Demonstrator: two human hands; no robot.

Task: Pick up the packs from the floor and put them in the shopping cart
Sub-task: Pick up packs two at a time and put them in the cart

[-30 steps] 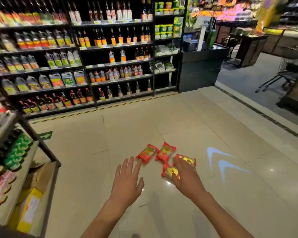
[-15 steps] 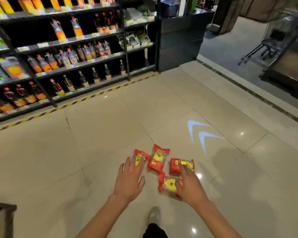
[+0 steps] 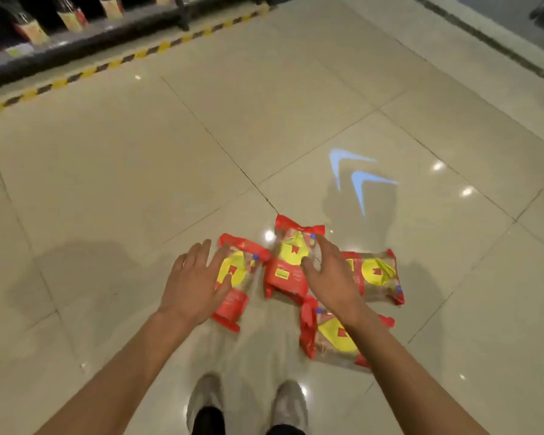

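Glossy tile floor [image 3: 113,189] w/ four packs [image 3: 288,271], prob. light, crinkly, slippery: left hand [image 3: 195,284] & right hand [image 3: 333,277] open, empty grip; pinch sealed ends.

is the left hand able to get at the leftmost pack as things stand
Probably yes. The left hand is spread open right over the leftmost pack, its fingers already overlapping the wrapper. Nothing lies between them, and the floor to its left is bare.
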